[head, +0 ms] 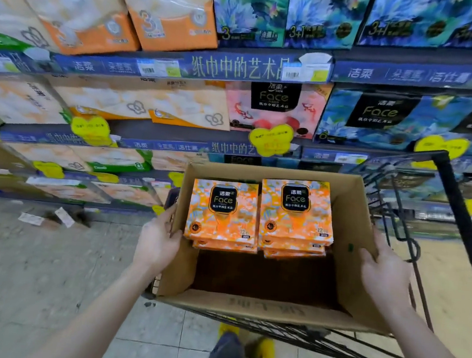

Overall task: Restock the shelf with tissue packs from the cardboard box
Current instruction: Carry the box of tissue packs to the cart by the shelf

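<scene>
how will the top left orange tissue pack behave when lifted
Probably light for its size, being a tissue pack. Its printed wrap looks smooth, so maybe slippery. Flat and box-shaped, it shouldn't roll.

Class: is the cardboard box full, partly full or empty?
Partly full. Two stacks of orange tissue packs sit at the far end of the cardboard box; its near half is bare.

- In cardboard box [353,217], at far end: two stacks of tissue packs [222,211], side by side.
- Box on cart [458,214], before shelves [240,68].
- Left hand [156,243] on left wall, right hand [385,270] on right wall (thumbs inside).
</scene>
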Tool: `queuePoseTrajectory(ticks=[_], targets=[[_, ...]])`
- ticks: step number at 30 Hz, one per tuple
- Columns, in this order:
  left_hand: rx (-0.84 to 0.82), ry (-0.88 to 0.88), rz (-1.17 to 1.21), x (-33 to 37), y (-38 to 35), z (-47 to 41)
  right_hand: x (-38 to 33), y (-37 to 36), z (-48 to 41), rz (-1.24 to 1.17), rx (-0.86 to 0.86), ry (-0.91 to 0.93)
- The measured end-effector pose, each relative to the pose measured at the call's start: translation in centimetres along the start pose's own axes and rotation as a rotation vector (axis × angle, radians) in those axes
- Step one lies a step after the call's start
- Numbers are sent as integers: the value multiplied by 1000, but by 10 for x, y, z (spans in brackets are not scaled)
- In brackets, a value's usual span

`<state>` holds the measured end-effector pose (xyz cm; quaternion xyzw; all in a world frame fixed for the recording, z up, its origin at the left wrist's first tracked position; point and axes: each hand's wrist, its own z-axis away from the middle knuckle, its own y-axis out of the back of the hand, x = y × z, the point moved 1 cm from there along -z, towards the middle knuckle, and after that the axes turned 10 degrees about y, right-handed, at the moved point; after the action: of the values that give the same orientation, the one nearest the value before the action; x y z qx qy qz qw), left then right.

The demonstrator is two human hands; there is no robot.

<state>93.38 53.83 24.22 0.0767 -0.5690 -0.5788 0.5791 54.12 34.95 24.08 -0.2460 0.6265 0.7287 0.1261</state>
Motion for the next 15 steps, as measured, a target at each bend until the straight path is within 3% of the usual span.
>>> queuePoseTrajectory(ticks=[4, 15], targets=[[-113, 74, 53, -17, -30, -22, 13, -29, -5, -33, 12, -81], [-143, 129, -116, -79, -74, -82, 35, -121, -6, -38, 27, -86]])
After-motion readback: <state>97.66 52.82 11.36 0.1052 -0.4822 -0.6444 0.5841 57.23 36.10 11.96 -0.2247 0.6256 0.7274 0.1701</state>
